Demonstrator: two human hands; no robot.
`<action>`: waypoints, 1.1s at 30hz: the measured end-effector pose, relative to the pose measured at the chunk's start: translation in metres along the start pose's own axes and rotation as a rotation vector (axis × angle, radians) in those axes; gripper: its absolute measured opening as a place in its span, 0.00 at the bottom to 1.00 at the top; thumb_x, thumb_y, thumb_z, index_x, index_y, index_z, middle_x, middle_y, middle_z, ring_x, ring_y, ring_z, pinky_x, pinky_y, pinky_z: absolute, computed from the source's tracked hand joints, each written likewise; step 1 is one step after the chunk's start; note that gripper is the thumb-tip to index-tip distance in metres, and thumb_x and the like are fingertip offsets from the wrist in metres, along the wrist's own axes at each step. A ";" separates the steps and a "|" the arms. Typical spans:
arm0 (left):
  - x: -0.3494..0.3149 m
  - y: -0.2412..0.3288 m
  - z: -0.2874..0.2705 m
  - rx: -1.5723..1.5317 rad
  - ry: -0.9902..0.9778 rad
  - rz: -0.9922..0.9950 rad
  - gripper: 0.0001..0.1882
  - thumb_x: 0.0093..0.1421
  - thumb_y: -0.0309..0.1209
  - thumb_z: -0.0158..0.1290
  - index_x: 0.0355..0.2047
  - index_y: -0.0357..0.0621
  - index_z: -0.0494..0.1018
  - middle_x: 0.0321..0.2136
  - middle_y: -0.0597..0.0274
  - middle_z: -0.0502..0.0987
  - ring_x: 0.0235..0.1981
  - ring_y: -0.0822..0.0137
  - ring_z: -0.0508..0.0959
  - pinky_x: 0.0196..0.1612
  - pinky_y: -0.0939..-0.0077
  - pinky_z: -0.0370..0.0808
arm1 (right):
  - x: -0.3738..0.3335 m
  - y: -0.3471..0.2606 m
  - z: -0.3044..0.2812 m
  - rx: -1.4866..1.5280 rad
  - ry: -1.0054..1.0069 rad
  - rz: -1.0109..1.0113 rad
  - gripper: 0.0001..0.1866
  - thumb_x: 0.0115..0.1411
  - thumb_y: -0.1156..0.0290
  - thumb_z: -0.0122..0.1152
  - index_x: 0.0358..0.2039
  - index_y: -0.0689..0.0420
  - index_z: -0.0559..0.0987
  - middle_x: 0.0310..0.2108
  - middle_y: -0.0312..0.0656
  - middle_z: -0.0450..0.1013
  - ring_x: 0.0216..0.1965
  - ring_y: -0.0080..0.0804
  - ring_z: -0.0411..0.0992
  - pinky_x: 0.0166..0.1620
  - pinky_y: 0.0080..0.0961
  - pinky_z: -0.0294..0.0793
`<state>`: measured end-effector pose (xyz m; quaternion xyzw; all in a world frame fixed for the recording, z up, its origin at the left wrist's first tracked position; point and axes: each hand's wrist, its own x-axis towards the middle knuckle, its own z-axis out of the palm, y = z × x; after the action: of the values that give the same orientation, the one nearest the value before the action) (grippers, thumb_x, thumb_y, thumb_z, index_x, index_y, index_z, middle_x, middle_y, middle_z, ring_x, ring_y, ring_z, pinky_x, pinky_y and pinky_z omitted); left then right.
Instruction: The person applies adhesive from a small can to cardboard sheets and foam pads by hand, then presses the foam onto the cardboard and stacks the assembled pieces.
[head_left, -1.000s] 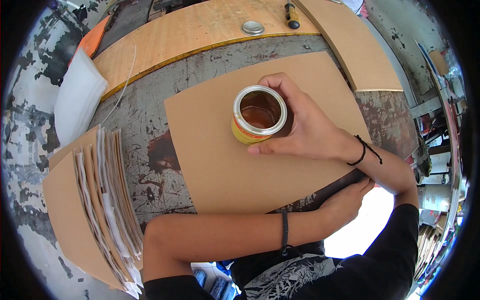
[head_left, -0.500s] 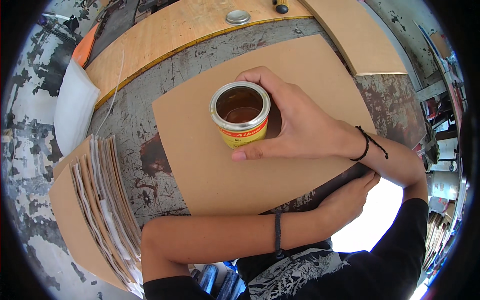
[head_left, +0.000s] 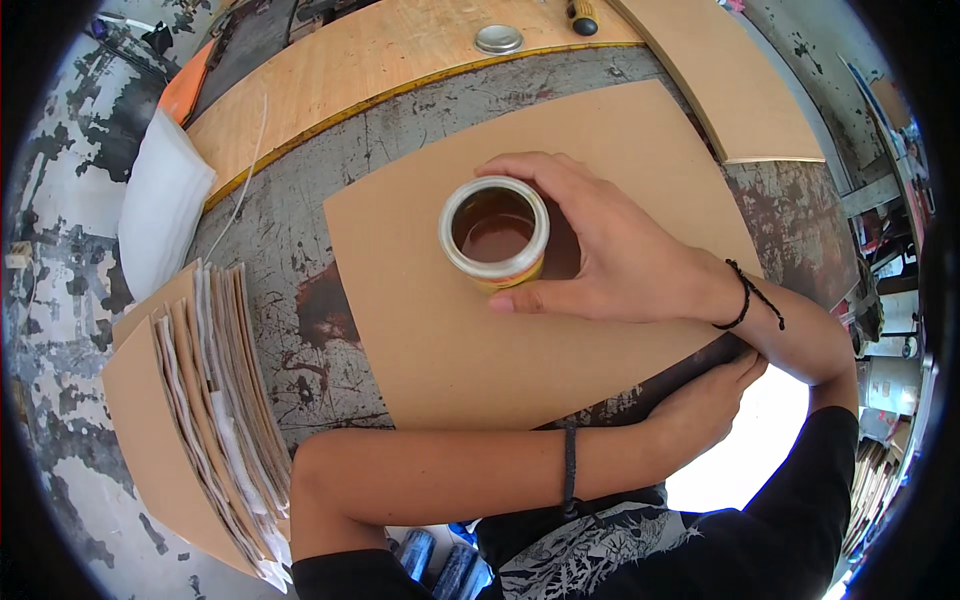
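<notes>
My right hand [head_left: 610,245] is closed round an open metal can [head_left: 517,275] with a yellow and red label and a silver rim. Its thumb presses the near side, and the fingers wrap the far side. A brown liquid [head_left: 498,240] shows inside the can. Beneath the can lies a large sheet of brown board [head_left: 420,350] on the worktable [head_left: 270,350]. My left forearm crosses in front of my body. My left hand [head_left: 700,405] rests near the table's front edge, beside my right forearm, its fingers extended and fingertips partly hidden; I see nothing held in it.
A round metal lid [head_left: 499,39] and a yellow-and-black handled tool [head_left: 582,16] lie on a wooden board [head_left: 350,60] at the back. Stacked brown panels [head_left: 725,80] are at the far right. A bundle of boards and paper [head_left: 200,400] stands left, near white foam sheeting [head_left: 165,205].
The can's mouth has tipped more toward my view, so less of its label shows. My left hand keeps its place. The whole view has shifted slightly.
</notes>
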<state>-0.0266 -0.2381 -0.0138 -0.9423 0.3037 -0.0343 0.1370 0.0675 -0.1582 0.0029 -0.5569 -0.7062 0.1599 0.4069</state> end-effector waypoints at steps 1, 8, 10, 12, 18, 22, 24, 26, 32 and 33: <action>-0.001 -0.002 -0.001 0.003 -0.002 0.004 0.20 0.60 0.38 0.52 0.50 0.50 0.82 0.62 0.57 0.71 0.68 0.51 0.59 0.73 0.52 0.46 | 0.000 0.002 -0.001 0.020 -0.013 0.014 0.40 0.51 0.58 0.75 0.59 0.64 0.66 0.51 0.54 0.70 0.56 0.51 0.67 0.62 0.41 0.65; -0.002 -0.004 -0.003 0.018 0.004 0.002 0.19 0.61 0.39 0.52 0.49 0.51 0.82 0.62 0.56 0.71 0.68 0.49 0.59 0.72 0.50 0.46 | 0.003 0.001 -0.016 -0.070 -0.037 0.062 0.42 0.51 0.65 0.75 0.61 0.64 0.62 0.56 0.53 0.66 0.59 0.46 0.67 0.63 0.37 0.66; -0.001 -0.003 -0.002 0.019 0.015 -0.003 0.18 0.61 0.39 0.52 0.48 0.51 0.83 0.62 0.56 0.71 0.68 0.49 0.59 0.72 0.50 0.46 | 0.004 0.003 -0.012 -0.065 0.006 0.066 0.45 0.50 0.62 0.78 0.62 0.64 0.61 0.56 0.52 0.66 0.58 0.44 0.69 0.62 0.35 0.68; -0.001 -0.002 -0.001 0.019 0.008 -0.007 0.18 0.60 0.39 0.52 0.48 0.51 0.83 0.62 0.56 0.71 0.68 0.49 0.59 0.73 0.50 0.46 | 0.005 0.007 -0.008 -0.059 0.073 0.056 0.46 0.50 0.60 0.79 0.61 0.65 0.61 0.55 0.53 0.66 0.57 0.43 0.70 0.61 0.35 0.69; 0.000 -0.002 0.000 0.020 0.013 -0.012 0.19 0.60 0.38 0.52 0.47 0.48 0.83 0.60 0.55 0.73 0.67 0.49 0.61 0.73 0.50 0.46 | 0.004 0.005 -0.014 -0.128 0.114 0.117 0.47 0.46 0.49 0.79 0.55 0.66 0.65 0.48 0.58 0.72 0.52 0.53 0.72 0.58 0.42 0.68; 0.003 -0.001 0.002 -0.003 0.018 -0.019 0.19 0.60 0.38 0.52 0.47 0.46 0.82 0.60 0.54 0.73 0.67 0.50 0.61 0.72 0.51 0.47 | 0.005 0.004 -0.016 -0.204 0.145 0.083 0.46 0.45 0.48 0.79 0.54 0.65 0.66 0.48 0.57 0.72 0.52 0.52 0.71 0.58 0.44 0.66; 0.001 -0.004 0.002 -0.008 0.012 -0.008 0.20 0.60 0.38 0.51 0.48 0.44 0.82 0.60 0.54 0.72 0.67 0.50 0.61 0.73 0.51 0.47 | 0.006 0.007 -0.015 -0.176 0.123 0.080 0.45 0.46 0.49 0.79 0.54 0.64 0.66 0.47 0.55 0.71 0.52 0.51 0.70 0.59 0.45 0.65; 0.003 -0.003 0.003 -0.001 0.024 -0.006 0.20 0.60 0.38 0.51 0.48 0.44 0.82 0.61 0.53 0.72 0.68 0.50 0.60 0.73 0.51 0.47 | 0.006 0.006 -0.019 -0.149 0.056 0.061 0.43 0.46 0.50 0.79 0.53 0.63 0.67 0.47 0.53 0.71 0.53 0.50 0.70 0.59 0.44 0.64; 0.005 0.002 0.001 0.005 -0.047 0.013 0.19 0.62 0.39 0.53 0.51 0.51 0.82 0.63 0.55 0.70 0.70 0.46 0.56 0.73 0.45 0.40 | 0.002 -0.002 -0.019 -0.071 -0.055 -0.060 0.40 0.45 0.52 0.79 0.50 0.60 0.68 0.46 0.48 0.69 0.52 0.47 0.68 0.59 0.42 0.63; 0.006 0.000 0.001 0.001 -0.058 0.029 0.19 0.62 0.39 0.52 0.51 0.50 0.81 0.63 0.56 0.70 0.69 0.46 0.57 0.73 0.45 0.40 | 0.001 -0.002 -0.019 -0.057 -0.073 -0.058 0.39 0.45 0.52 0.80 0.49 0.60 0.69 0.46 0.47 0.69 0.52 0.47 0.67 0.58 0.42 0.62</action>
<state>-0.0220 -0.2412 -0.0149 -0.9383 0.3129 -0.0051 0.1468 0.0802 -0.1617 0.0162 -0.5412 -0.7408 0.1483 0.3693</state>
